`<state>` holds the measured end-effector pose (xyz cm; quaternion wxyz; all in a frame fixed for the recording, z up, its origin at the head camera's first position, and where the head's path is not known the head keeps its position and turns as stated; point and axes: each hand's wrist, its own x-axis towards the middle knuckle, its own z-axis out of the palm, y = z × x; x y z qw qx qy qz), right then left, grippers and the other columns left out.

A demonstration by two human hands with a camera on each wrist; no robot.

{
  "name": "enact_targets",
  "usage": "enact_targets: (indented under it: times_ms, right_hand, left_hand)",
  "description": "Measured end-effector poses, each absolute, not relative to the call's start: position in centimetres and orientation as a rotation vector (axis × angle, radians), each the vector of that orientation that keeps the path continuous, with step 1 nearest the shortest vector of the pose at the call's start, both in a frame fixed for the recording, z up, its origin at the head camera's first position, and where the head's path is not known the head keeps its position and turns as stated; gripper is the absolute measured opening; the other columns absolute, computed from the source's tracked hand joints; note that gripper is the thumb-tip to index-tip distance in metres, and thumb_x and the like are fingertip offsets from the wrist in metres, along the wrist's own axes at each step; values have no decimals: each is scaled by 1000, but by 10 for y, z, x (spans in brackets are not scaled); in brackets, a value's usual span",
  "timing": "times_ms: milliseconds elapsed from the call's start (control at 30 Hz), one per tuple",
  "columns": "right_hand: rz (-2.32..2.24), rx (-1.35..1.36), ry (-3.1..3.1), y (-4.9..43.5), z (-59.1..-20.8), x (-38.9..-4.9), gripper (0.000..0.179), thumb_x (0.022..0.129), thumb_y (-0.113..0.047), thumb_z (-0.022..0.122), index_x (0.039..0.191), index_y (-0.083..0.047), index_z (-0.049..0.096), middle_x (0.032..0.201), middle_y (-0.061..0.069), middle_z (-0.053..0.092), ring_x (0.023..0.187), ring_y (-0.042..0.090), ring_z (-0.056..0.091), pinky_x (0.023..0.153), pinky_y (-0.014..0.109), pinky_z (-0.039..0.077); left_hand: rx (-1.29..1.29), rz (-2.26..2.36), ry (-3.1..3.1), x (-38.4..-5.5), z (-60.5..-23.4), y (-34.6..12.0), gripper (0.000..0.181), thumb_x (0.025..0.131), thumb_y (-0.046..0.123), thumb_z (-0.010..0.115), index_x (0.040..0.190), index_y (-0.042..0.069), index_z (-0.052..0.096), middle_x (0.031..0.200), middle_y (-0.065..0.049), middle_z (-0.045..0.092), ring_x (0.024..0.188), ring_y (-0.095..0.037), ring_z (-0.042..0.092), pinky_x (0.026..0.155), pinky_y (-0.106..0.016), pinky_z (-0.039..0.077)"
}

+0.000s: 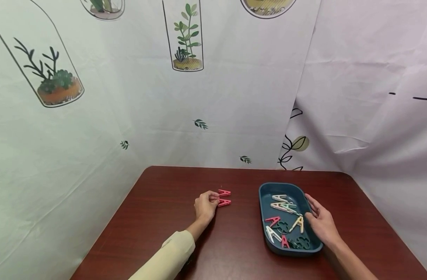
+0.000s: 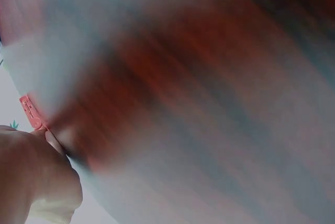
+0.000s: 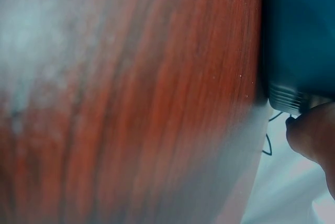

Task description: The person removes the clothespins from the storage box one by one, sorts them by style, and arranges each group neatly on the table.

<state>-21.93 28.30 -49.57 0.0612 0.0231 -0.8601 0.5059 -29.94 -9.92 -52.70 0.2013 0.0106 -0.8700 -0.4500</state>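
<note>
Pinkish-red A-shaped plastic clothespin (image 1: 225,202), the lower of two, sits just below and right of the centre of the head frame, pinched at its spread end between the thumb and fingers of the left hand (image 1: 205,206). Its long axis runs nearly level across the frame, the narrow end pointing right. Just above it lies the matching upper clothespin (image 1: 225,192), pointing the same way (the fingertips come close to it; whether they touch, I cannot tell). At lower right, the right hand (image 1: 322,225) grips the right rim of a dark blue rounded-rectangular tray (image 1: 261,206), whose long axis runs from top to bottom, leaning slightly rightward at the bottom. Inside it, a white clothespin (image 1: 272,234) slants toward upper left and a yellow clothespin (image 1: 299,224) toward upper right.
</note>
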Motion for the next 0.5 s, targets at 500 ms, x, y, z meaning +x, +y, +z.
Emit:
enact_targets:
  times_ms: [500]
  right_hand:
    - [1545,55,-2596,282,-496,-219,64,106,6,47,166,4,24,166,32,31,145,50,43,85,0,40]
  left_hand:
    - [49,-1256,-2409,-300,-529,-99,15,83,2,89,91,10,81,82,0,79,76,-16,77,91,-53,54]
